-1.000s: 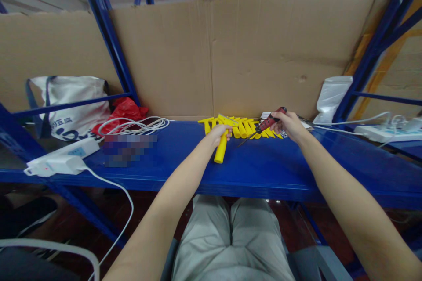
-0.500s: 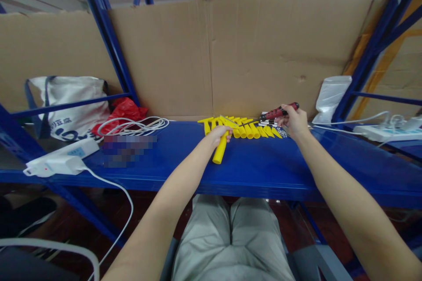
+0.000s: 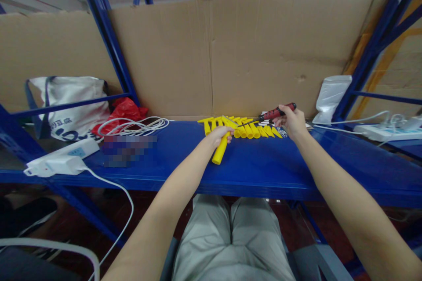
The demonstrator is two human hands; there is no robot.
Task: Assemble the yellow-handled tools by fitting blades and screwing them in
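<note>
My left hand (image 3: 219, 134) is closed round a yellow plastic handle-shaped part (image 3: 220, 151) that rests on the blue shelf (image 3: 263, 171). My right hand (image 3: 292, 123) grips a screwdriver with a red and black handle (image 3: 277, 112). Its shaft points left, and the tip is close to the top of the yellow part. Behind both hands lies a row of several more yellow plastic parts (image 3: 245, 126), against the cardboard backing.
A white coiled cable (image 3: 133, 125), a red plastic bag (image 3: 127, 109) and a white tote bag (image 3: 69, 101) sit at the left. A white power strip (image 3: 59, 160) lies at the left front edge. A white pouch (image 3: 331, 96) and another power strip (image 3: 385, 131) are at the right.
My right hand lifted the screwdriver and turned it from pointing down-left to nearly level, tip toward the yellow part. My left hand stayed put on the yellow part.
</note>
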